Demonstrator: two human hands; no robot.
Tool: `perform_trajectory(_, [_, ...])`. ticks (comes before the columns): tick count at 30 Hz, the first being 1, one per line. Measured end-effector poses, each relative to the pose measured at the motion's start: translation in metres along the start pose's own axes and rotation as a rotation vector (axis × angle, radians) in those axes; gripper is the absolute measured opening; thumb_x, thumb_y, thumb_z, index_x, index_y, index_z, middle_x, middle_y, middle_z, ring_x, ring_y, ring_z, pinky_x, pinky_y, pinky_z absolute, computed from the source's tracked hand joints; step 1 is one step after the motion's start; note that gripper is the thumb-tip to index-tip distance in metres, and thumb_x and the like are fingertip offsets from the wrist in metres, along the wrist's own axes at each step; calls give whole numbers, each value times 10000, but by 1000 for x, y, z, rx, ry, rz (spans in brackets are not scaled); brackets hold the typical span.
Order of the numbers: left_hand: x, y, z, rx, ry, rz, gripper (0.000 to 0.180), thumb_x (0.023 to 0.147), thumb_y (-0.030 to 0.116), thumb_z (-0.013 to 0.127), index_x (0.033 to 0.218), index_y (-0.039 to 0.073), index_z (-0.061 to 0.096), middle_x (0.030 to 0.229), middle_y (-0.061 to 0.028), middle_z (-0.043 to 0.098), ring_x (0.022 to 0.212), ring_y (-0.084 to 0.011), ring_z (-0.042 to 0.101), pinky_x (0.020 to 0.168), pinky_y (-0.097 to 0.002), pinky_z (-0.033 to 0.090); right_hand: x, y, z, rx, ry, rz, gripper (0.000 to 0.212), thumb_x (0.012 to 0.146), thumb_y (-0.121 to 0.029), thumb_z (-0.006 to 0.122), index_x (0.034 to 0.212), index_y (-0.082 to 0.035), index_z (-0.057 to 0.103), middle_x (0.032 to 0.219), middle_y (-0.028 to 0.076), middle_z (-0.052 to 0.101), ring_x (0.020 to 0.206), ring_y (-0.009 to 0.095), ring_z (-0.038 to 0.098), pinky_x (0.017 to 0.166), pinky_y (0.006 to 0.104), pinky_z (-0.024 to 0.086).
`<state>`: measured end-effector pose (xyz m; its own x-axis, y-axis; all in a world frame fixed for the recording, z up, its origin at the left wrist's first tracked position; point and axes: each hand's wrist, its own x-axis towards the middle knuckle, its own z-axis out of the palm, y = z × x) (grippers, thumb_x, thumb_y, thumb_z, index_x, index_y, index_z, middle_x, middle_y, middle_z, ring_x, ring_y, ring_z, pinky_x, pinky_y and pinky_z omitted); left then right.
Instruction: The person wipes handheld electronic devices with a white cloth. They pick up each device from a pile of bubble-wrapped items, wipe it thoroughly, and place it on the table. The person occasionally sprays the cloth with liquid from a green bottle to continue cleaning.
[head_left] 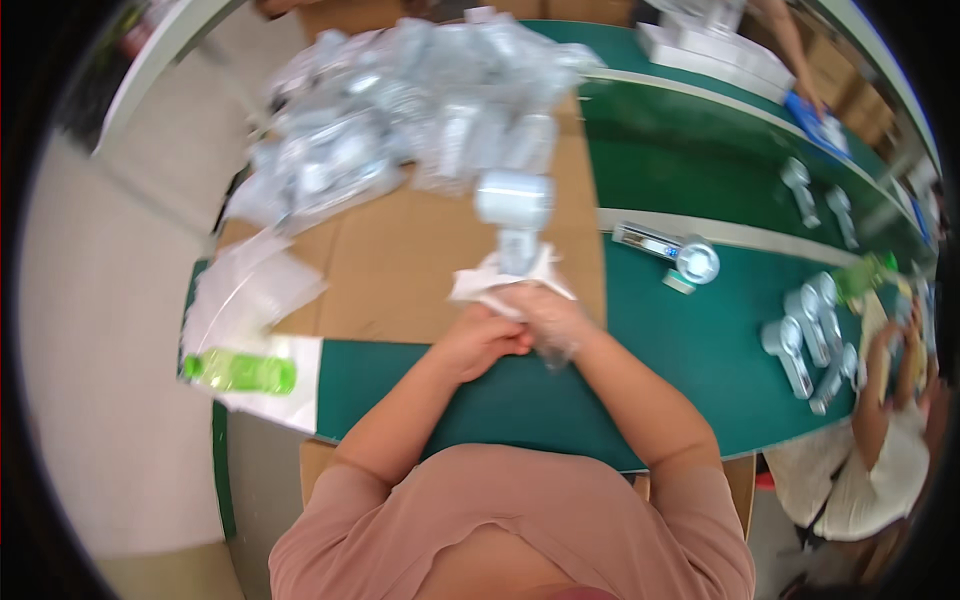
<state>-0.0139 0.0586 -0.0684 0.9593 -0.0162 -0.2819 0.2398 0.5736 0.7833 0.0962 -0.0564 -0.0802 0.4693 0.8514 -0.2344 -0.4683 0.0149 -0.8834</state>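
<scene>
A pale blue handheld fan point(515, 205) with a drum-shaped head stands out over the brown cardboard, its head pointing away from me and a little blurred. A white cloth point(478, 282) is bunched around its handle. My right hand point(548, 312), in what looks like a thin clear glove, is closed over the cloth and handle. Touching it from the left, my left hand point(480, 342) has curled fingers; what they hold is hidden. On the green table to the right lies another fan point(655, 243) with a round head, a small green-and-white piece point(678, 283) beside it.
Many fans in clear plastic bags point(400, 110) are heaped on the cardboard point(385, 280) at the back. At left are flat plastic bags point(250, 285) and a green bottle point(240, 371). Several unwrapped fans point(790, 350) lie at right, near a co-worker point(880, 460).
</scene>
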Motion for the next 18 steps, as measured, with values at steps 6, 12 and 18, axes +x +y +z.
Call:
perform_trajectory(6, [-27, 20, -8, 685, 189, 276, 250, 868, 62, 622, 1106, -10, 596, 921, -58, 626, 762, -119, 588, 674, -244, 494, -9, -15, -11, -12, 218, -119, 433, 893, -283, 577, 1224, -9, 526, 1116, 84, 612, 1038, 159, 568, 926, 335, 442])
perform_trajectory(12, [-98, 46, -85, 602, 830, 503, 292, 890, 80, 603, 1164, -9, 559, 854, -47, 607, 738, -102, 593, 633, -237, 485, 17, -7, -30, 196, 306, -275, 336, 907, -125, 541, 1217, -6, 491, 1076, 104, 603, 953, 221, 635, 791, 354, 561])
perform_trajectory(18, [-130, 49, -141, 114, 1302, 772, 295, 909, 143, 623, 1131, -10, 504, 793, -25, 554, 633, -107, 532, 563, -239, 461, 17, -8, -20, 242, 342, -133, 330, 890, -146, 561, 1193, -25, 513, 1059, 73, 605, 929, 200, 632, 748, 351, 560])
